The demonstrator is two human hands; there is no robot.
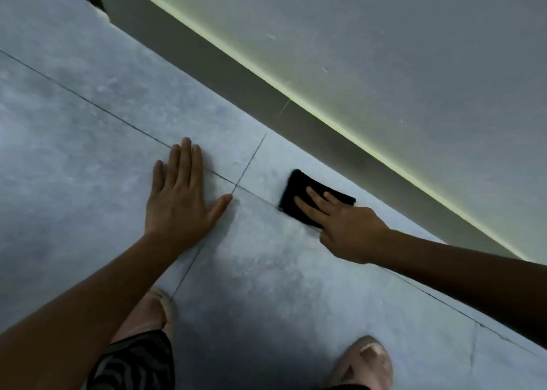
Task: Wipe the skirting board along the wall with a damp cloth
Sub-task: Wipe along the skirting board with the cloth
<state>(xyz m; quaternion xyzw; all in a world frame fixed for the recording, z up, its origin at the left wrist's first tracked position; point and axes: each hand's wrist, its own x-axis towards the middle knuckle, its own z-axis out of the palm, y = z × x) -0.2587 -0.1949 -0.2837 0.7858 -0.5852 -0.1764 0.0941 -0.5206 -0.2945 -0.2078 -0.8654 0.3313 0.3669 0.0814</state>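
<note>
Under the right hand (344, 229), cloth (299, 195).

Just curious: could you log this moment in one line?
left hand flat on floor | right hand presses cloth on floor | skirting board untouched

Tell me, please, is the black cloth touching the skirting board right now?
No, the black cloth lies flat on the floor tile under the right hand, with bare tile between it and the skirting board.
</note>
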